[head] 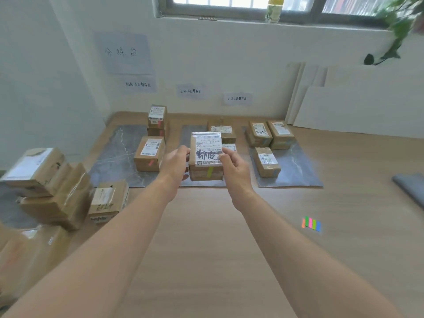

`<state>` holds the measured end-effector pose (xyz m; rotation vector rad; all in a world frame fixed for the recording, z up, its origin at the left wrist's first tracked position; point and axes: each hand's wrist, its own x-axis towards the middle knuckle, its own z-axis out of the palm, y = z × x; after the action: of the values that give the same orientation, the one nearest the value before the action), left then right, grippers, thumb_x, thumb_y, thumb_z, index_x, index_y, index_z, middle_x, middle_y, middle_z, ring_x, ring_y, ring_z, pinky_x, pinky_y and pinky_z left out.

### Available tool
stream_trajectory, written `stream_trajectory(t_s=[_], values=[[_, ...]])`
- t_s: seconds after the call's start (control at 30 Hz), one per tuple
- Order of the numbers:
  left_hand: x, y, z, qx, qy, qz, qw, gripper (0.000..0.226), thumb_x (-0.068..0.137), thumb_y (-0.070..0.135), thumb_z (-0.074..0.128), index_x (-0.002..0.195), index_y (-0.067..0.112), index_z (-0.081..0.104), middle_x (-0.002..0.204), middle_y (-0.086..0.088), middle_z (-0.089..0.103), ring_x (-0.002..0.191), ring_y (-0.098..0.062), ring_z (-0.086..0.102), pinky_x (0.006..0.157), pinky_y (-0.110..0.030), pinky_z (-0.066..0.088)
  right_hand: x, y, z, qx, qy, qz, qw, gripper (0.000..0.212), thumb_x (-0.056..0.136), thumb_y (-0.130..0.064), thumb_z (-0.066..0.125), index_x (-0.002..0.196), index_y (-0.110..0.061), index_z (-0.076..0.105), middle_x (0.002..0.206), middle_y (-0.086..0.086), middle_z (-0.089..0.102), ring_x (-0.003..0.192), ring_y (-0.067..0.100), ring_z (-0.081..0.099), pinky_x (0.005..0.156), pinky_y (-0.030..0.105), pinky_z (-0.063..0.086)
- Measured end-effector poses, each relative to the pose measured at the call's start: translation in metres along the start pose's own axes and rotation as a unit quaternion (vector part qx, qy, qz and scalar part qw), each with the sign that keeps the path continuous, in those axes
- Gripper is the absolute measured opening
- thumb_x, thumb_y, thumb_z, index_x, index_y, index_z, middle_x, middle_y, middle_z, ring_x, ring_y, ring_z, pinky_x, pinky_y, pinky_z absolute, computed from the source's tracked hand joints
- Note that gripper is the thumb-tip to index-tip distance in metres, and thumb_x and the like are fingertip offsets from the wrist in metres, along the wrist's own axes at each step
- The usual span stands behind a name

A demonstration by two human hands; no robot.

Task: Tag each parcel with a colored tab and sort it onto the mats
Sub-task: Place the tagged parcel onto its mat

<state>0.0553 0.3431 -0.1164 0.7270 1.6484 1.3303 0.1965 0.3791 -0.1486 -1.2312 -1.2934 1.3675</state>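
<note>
I hold a brown cardboard parcel (206, 154) with a white label and a green tab on its front side, above the near edge of the middle grey mat (187, 138). My left hand (175, 165) grips its left side and my right hand (234, 167) grips its right side. The left mat (114, 157) carries parcels with red tabs (149, 154). On the right mat (298, 166) lie parcels with blue tabs (267, 161). A set of colored tabs (311, 223) lies on the wooden table to my right.
A pile of untagged parcels (57, 187) sits at the left on the table. Paper signs hang on the wall behind the mats. White boards (344, 104) lean against the wall at the right. A grey cloth (410, 187) lies at the right edge.
</note>
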Motion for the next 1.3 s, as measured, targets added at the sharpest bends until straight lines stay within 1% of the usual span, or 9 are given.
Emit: stream_trajectory(t_s=[0.23,0.4,0.53,0.7,0.77,0.87,0.97,1.1,1.3], values=[[0.085,-0.013,0.028,0.004,0.038,-0.03,0.999,0.028,0.099,0.029,0.042,0.083,0.022,0.064,0.087,0.006,0.072,0.087,-0.018,0.062,0.079,-0.032,0.049,0.101,0.033,0.009,-0.002,-0.034,0.04,0.999,0.036,0.099,-0.03,0.056,0.135,-0.026,0.062,0.117,-0.006,0.071,0.111,0.012,0.066,0.093,0.031,0.056],[0.141,-0.026,0.033,0.001,0.034,-0.043,0.998,0.031,0.096,0.027,0.045,0.082,0.025,0.073,0.091,0.006,0.078,0.102,-0.021,0.069,0.089,-0.035,0.056,0.15,0.047,0.018,-0.008,-0.034,0.056,0.998,0.034,0.102,-0.028,0.055,0.135,-0.027,0.061,0.118,-0.009,0.069,0.105,0.003,0.063,0.072,0.01,0.05],[0.188,-0.034,0.041,-0.013,-0.001,-0.052,0.999,0.033,0.101,0.025,0.042,0.088,0.029,0.071,0.075,0.011,0.076,0.086,-0.015,0.067,0.083,-0.03,0.053,0.19,0.058,0.028,-0.011,-0.006,0.062,0.998,0.033,0.101,-0.025,0.055,0.133,-0.028,0.062,0.119,-0.013,0.067,0.103,-0.002,0.062,0.065,0.002,0.044],[0.252,-0.04,0.058,-0.018,-0.053,-0.085,0.995,0.027,0.101,0.035,0.043,0.097,0.039,0.069,0.075,0.013,0.071,0.085,-0.016,0.063,0.092,-0.036,0.05,0.242,0.073,0.034,-0.007,0.025,0.087,0.996,0.036,0.1,-0.026,0.057,0.135,-0.031,0.063,0.117,-0.017,0.071,0.105,-0.001,0.065,0.087,0.021,0.05],[0.28,-0.04,0.071,-0.012,-0.067,-0.089,0.994,0.026,0.101,0.037,0.043,0.101,0.044,0.067,0.087,0.009,0.069,0.089,-0.014,0.064,0.1,-0.041,0.048,0.269,0.078,0.031,-0.008,0.036,0.093,0.995,0.035,0.101,-0.025,0.056,0.133,-0.033,0.064,0.116,-0.019,0.072,0.103,-0.006,0.066,0.09,0.02,0.051],[0.323,-0.041,0.096,-0.007,-0.082,-0.095,0.992,0.024,0.096,0.046,0.044,0.109,0.05,0.065,0.101,0.013,0.069,0.1,-0.012,0.064,0.102,-0.043,0.046,0.315,0.084,0.021,-0.005,0.041,0.092,0.995,0.028,0.102,-0.02,0.054,0.123,-0.036,0.065,0.109,-0.023,0.07,0.091,-0.018,0.062,0.076,0.006,0.047],[0.363,-0.048,0.123,0.003,-0.105,-0.089,0.99,0.043,0.088,0.054,0.044,0.128,0.049,0.06,0.112,0.012,0.07,0.111,-0.014,0.063,0.098,-0.04,0.046,0.363,0.092,0.01,-0.007,0.067,0.09,0.994,0.025,0.1,-0.022,0.057,0.12,-0.036,0.066,0.112,-0.019,0.072,0.104,-0.008,0.064,0.092,0.019,0.051],[0.419,-0.059,0.156,-0.027,-0.103,-0.085,0.991,0.036,0.101,0.045,0.039,0.102,0.031,0.072,0.083,0.014,0.076,0.086,-0.008,0.069,0.082,-0.03,0.053,0.418,0.109,0.0,-0.02,0.077,0.084,0.993,0.035,0.092,-0.034,0.059,0.126,-0.035,0.065,0.117,-0.012,0.075,0.114,0.008,0.068,0.106,0.044,0.051],[0.484,-0.073,0.185,-0.015,-0.096,-0.091,0.991,0.035,0.103,0.039,0.038,0.087,0.029,0.067,0.065,0.018,0.071,0.077,-0.007,0.067,0.07,-0.024,0.052,0.484,0.137,-0.008,-0.018,0.094,0.089,0.992,0.041,0.094,-0.032,0.057,0.134,-0.027,0.064,0.123,-0.01,0.071,0.118,0.011,0.064,0.108,0.043,0.05]])
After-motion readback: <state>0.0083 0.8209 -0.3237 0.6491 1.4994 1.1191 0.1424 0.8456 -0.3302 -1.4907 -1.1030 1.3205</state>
